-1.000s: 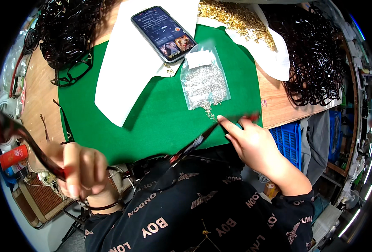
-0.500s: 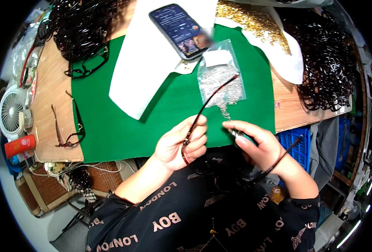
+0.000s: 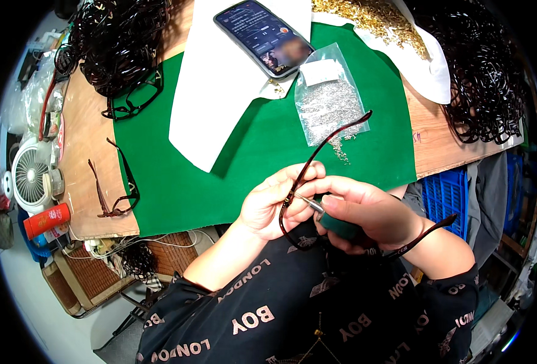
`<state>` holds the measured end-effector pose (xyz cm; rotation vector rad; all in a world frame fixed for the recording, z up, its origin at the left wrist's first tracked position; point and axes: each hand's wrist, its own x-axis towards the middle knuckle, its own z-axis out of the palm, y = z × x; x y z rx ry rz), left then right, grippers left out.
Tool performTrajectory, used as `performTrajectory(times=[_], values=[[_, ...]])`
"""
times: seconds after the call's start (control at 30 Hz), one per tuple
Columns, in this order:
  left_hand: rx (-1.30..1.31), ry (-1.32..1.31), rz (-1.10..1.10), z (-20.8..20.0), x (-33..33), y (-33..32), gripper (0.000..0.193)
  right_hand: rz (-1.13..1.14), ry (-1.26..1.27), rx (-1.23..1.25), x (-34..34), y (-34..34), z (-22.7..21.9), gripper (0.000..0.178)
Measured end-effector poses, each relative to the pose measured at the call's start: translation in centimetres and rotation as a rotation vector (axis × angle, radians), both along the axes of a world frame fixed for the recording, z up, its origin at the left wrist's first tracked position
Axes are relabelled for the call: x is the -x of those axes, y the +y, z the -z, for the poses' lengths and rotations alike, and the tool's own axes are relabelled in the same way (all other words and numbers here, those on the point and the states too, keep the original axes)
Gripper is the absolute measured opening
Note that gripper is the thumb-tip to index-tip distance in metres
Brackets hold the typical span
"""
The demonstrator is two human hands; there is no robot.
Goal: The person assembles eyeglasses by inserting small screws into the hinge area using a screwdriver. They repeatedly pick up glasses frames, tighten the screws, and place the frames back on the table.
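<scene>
My left hand (image 3: 265, 206) is closed around a dark reddish-brown eyeglass frame (image 3: 326, 144) by its hinge corner, one temple arm pointing up and away to the right. The other temple passes beneath my right forearm. In my right hand (image 3: 374, 209) is a screwdriver (image 3: 311, 204) with a metal shank and green handle, its tip at the hinge between my left fingers. The exact contact is hidden by fingertips. Beyond my hands, a clear plastic bag (image 3: 330, 104) of tiny silver screws lies on the green mat (image 3: 244, 191), some loose screws (image 3: 342, 151) spilled at its mouth.
A phone (image 3: 259, 36) rests on white cloth (image 3: 201, 115). Gold-coloured small parts (image 3: 380, 21) lie on another white sheet. Piles of dark frames stand back left (image 3: 117, 42) and right (image 3: 480, 79). Single glasses (image 3: 118, 209), a fan (image 3: 32, 176) and a red can (image 3: 47, 220) are at left.
My right hand has moved left from near the spilled screws, bringing the screwdriver tip to the frame's hinge. My left hand still holds the frame. The view has shifted slightly.
</scene>
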<state>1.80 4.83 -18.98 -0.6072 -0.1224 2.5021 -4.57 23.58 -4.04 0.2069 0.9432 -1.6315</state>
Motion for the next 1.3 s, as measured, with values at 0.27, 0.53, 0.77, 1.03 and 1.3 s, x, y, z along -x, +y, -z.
performTrajectory(times=[0.27,0.53,0.77,1.03,1.3], values=[[0.075,0.168,0.206,-5.7,2.5,0.3,0.045,-0.02,-0.017,-0.069,-0.1,0.1,-0.5,0.03],[0.318,0.38,-0.259,-11.6,3.0,-6.8,0.035,-0.154,1.573,-0.883,-1.2,4.7,2.0,0.036],[2.186,0.301,-0.23,-12.9,3.4,-11.0,0.038,-0.342,1.588,-1.007,-1.6,3.9,1.3,0.038],[2.648,1.246,0.373,-13.1,3.8,-3.2,0.024,-0.484,1.713,-1.044,-1.5,3.6,1.5,0.034],[2.41,1.297,-0.07,-17.0,1.7,-5.2,0.021,-0.434,1.677,-1.035,-1.3,3.6,1.6,0.033]])
